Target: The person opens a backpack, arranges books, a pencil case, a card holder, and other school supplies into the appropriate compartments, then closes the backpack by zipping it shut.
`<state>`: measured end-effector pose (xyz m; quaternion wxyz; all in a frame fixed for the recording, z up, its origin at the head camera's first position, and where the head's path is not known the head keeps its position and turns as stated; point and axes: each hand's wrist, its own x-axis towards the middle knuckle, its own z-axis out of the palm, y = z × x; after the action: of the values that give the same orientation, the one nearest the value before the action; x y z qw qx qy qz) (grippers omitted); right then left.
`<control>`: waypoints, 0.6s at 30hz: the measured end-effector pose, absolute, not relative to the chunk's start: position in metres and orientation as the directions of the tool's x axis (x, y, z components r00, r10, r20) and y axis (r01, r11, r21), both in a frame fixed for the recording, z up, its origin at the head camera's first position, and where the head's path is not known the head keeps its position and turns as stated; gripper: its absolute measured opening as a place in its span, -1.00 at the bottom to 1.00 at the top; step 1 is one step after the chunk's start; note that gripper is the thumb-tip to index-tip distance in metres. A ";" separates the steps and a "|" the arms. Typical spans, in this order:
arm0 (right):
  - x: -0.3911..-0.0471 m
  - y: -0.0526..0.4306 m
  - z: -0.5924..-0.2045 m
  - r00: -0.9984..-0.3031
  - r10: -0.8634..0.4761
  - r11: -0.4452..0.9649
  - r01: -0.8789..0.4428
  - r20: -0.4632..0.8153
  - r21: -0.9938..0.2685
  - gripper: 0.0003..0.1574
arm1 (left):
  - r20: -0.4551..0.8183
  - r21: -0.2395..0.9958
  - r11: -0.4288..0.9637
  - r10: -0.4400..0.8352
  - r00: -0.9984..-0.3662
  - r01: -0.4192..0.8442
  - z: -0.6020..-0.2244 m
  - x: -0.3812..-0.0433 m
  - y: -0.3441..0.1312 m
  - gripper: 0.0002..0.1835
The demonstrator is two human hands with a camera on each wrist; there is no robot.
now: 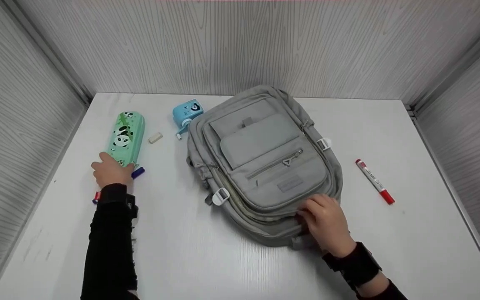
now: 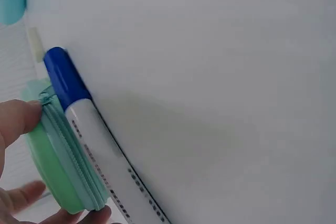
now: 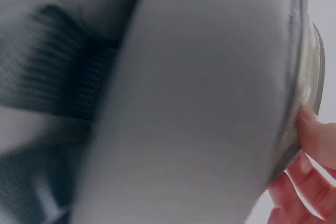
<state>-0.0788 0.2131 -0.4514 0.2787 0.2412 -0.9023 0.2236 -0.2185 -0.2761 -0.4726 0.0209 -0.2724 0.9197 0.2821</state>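
Note:
On the left, a green panda pencil case [image 1: 125, 135] lies on the table, and my left hand [image 1: 113, 171] grips its near end. The left wrist view has my thumb [image 2: 23, 115] by the zipper of that pencil case [image 2: 65, 156] and fingertips at its lower end. A blue-capped marker [image 2: 97, 140] lies alongside the case; from above, the hand covers its middle. A grey backpack [image 1: 261, 154] lies on its back, its main zipper parted along the near edge. There my right hand [image 1: 325, 223] pinches the backpack's rim [image 3: 302, 93] between thumb and fingers.
A blue panda pencil sharpener [image 1: 188, 112] with a crank touches or nearly touches the backpack's far left side. Between it and the pencil case lies a small eraser [image 1: 155, 137]. A red marker [image 1: 375, 182] is right of the backpack. Wood-grain panels [image 1: 244, 46] border the white table [image 1: 190, 262].

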 end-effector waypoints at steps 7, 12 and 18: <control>-0.099 0.213 -0.419 -0.693 -0.309 0.742 -0.604 0.652 -0.291 -0.72 | -0.201 0.553 0.658 -0.490 -0.848 -0.511 -0.458 -0.217 -0.290 -0.21; -0.121 0.209 -0.393 -0.651 -0.253 0.736 -0.610 0.716 -0.295 -0.77 | -0.057 0.658 0.652 -0.455 -0.889 -0.377 -0.426 -0.207 -0.288 -0.20; -0.145 0.200 -0.366 -0.653 -0.170 0.746 -0.574 0.738 -0.337 -0.84 | 0.080 0.697 0.714 -0.164 -0.983 -0.062 -0.381 -0.159 -0.272 -0.28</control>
<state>-0.1446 0.1996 -0.3660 0.3563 0.2154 -0.8637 0.2839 -0.1595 -0.2719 -0.3814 -0.0681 -0.0613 0.9232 0.3731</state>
